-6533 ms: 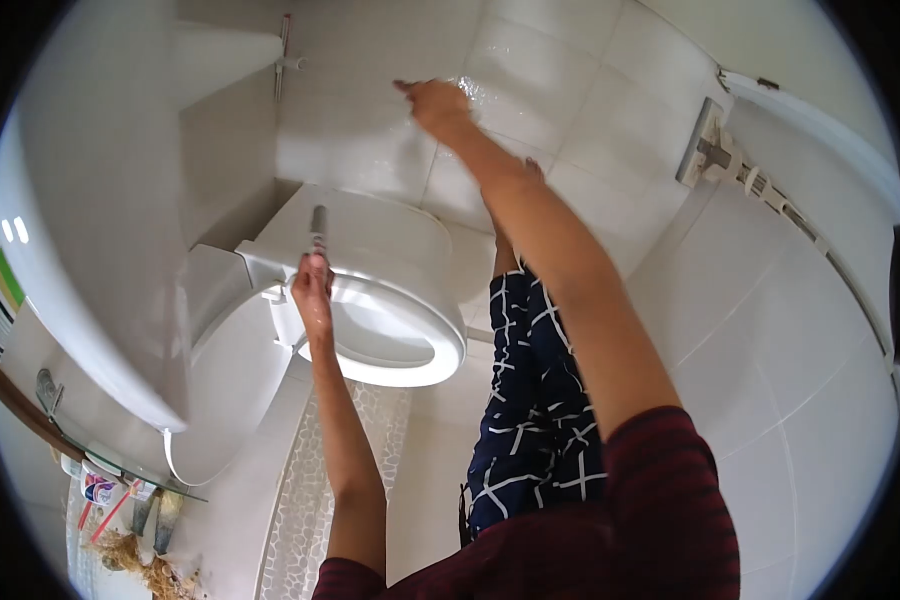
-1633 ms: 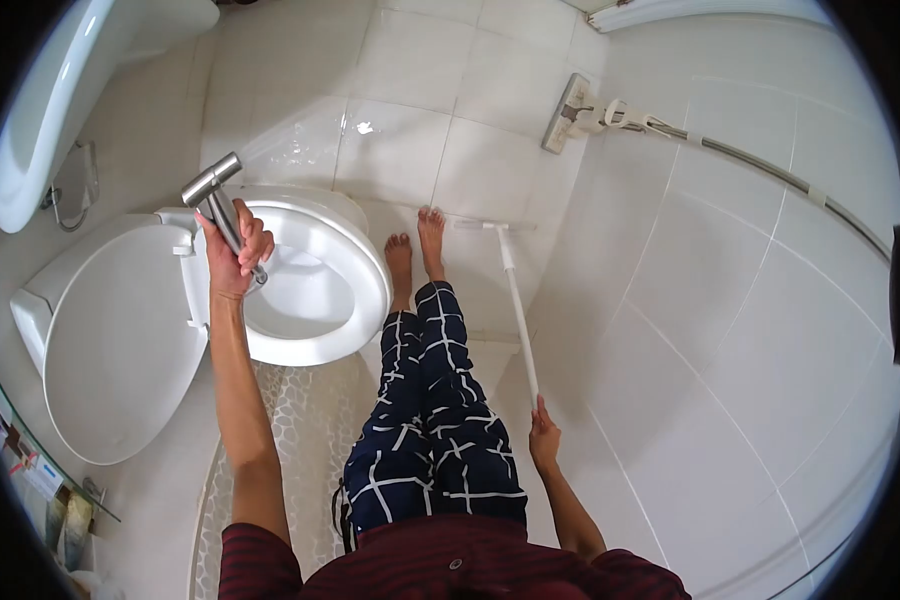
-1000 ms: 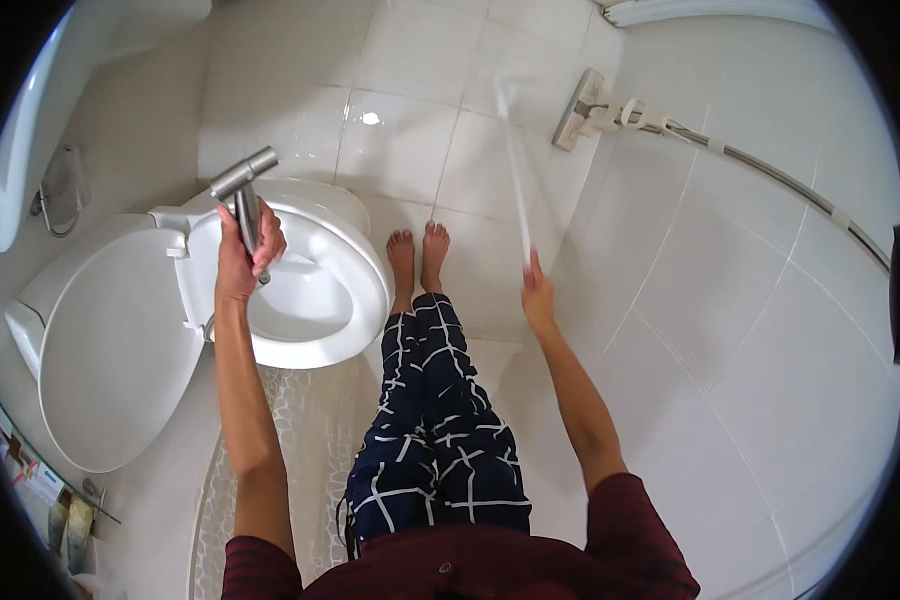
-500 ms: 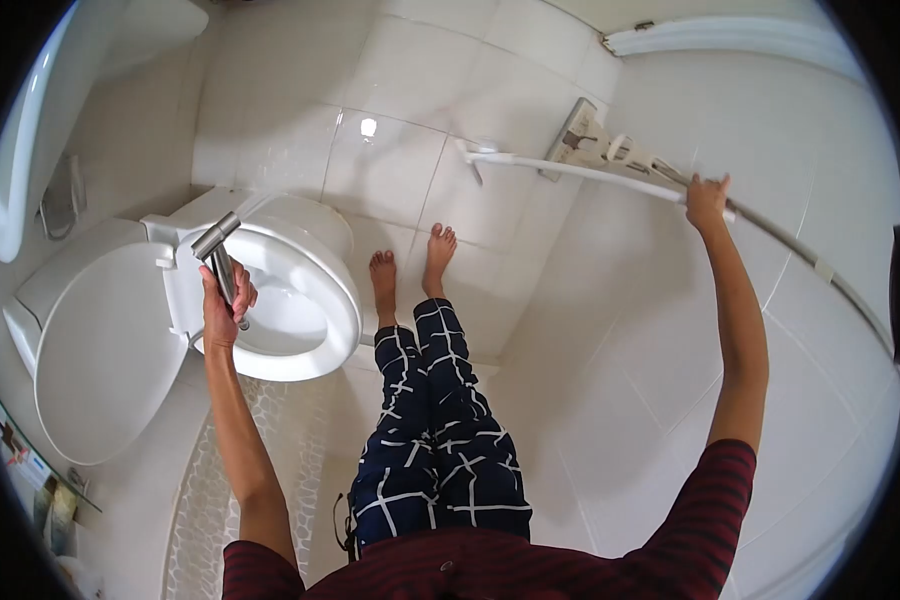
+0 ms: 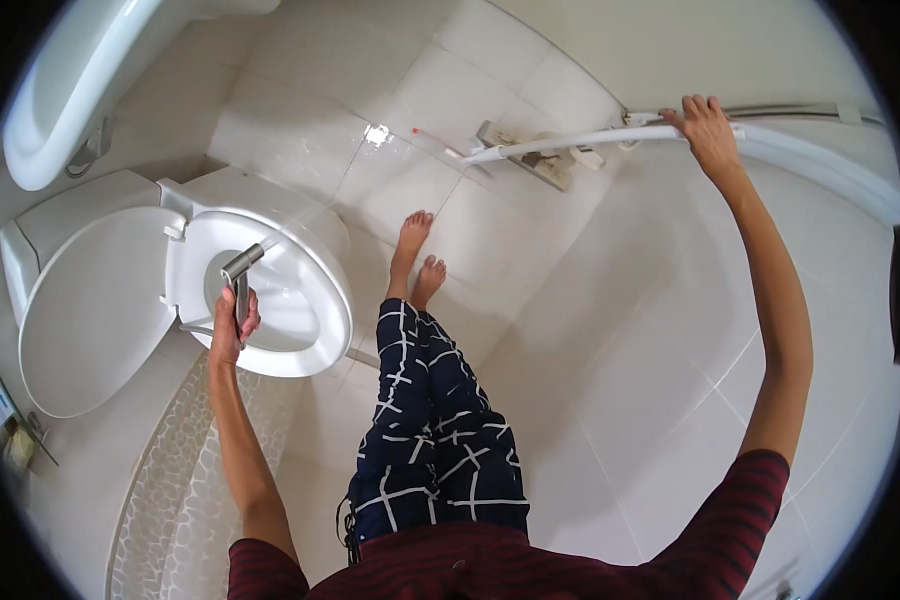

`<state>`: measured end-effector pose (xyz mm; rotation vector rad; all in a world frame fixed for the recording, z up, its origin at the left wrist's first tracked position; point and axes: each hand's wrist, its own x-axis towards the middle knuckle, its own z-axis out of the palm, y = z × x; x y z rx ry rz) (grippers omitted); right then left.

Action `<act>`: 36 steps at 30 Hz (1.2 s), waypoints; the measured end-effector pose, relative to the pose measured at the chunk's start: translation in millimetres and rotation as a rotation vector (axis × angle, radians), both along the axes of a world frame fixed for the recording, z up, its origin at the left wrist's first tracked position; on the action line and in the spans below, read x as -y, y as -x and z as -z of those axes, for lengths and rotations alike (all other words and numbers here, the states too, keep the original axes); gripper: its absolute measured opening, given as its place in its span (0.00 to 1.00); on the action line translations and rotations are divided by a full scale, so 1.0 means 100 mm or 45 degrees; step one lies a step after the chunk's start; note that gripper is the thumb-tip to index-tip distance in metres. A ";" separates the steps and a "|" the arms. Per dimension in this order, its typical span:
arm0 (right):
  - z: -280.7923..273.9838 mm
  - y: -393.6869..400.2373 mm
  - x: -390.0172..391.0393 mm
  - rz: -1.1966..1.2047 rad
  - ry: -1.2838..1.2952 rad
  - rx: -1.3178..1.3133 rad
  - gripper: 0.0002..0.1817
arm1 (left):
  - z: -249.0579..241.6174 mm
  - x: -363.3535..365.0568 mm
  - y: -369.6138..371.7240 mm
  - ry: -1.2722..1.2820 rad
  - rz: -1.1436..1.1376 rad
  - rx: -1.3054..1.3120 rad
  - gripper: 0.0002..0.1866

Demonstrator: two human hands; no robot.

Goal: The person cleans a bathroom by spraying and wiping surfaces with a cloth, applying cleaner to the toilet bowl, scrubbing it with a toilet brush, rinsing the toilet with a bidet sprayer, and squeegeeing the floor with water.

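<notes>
My left hand (image 5: 235, 322) is wrapped round a metal bidet sprayer (image 5: 242, 265), held above the bowl of the white toilet (image 5: 332, 310). A thin stream of water leaves the sprayer's head toward the upper right. At the upper right my right hand (image 5: 707, 135) closes round a long white pole (image 5: 590, 137). The pole's far end reaches the tiled floor, where a slim brush or squeegee head (image 5: 460, 157) shows, partly blurred. A second flat mop head (image 5: 525, 158) lies behind the pole, close to the wall.
The toilet lid (image 5: 100, 310) stands raised at the left. A white sink (image 5: 45, 130) juts in at the upper left. A pebble-patterned curtain (image 5: 175, 480) hangs at the lower left. My bare feet (image 5: 420, 250) are on the floor tiles (image 5: 390, 180).
The view has turned. My right hand and the pole have moved up in view, and the pole lies flatter. The sprayer now points right and sprays water. My feet have shifted closer together.
</notes>
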<state>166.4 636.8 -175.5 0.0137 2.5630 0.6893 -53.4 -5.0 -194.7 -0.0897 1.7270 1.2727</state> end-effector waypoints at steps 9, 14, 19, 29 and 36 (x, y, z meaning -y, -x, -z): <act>0.63 0.96 -0.47 -0.124 -0.263 -0.173 0.26 | -0.06 0.06 0.00 0.105 -0.019 -0.010 0.32; 0.52 0.54 -0.19 -0.104 -0.243 -0.009 0.30 | 0.02 0.11 0.00 0.121 -0.006 -0.018 0.32; -0.08 -1.07 0.86 0.668 0.511 0.165 0.30 | -0.10 -0.05 0.06 0.141 0.053 0.096 0.31; -0.31 -1.41 2.21 1.147 0.690 -0.029 0.21 | -0.22 -0.24 0.00 -0.034 0.035 0.070 0.34; -0.12 -1.65 2.39 2.550 1.514 0.025 0.23 | -0.26 -0.13 -0.19 -0.195 0.234 0.258 0.35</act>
